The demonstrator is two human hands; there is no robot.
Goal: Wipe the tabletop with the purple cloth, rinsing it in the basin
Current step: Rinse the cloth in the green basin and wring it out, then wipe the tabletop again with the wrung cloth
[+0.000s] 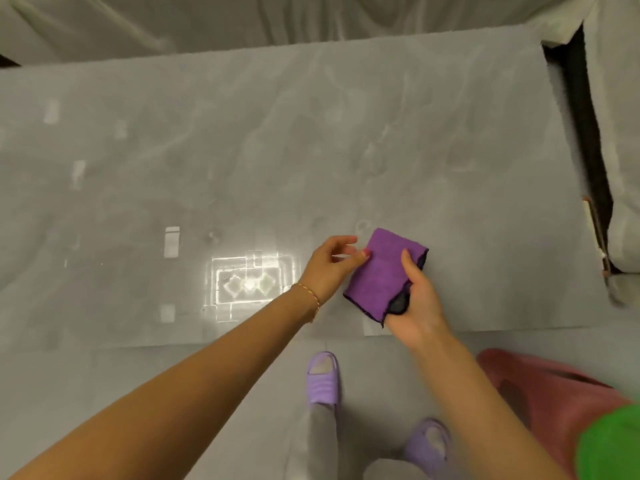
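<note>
A folded purple cloth point(377, 273) with dark edging is held just above the near edge of the grey glossy tabletop point(277, 150). My right hand point(417, 299) grips its right side, thumb on top and fingers underneath. My left hand point(330, 268) pinches the cloth's left edge with thumb and fingertips; a thin gold bracelet circles that wrist. At the lower right a pink-red basin point(540, 393) stands on the floor, partly cut off by a green object.
A bright lamp reflection point(249, 282) shines on the tabletop left of my hands. Pale draped sheeting point(616, 133) covers things behind and to the right of the table, across a dark gap point(585, 140). My feet in lilac slippers point(322, 377) stand on the grey floor.
</note>
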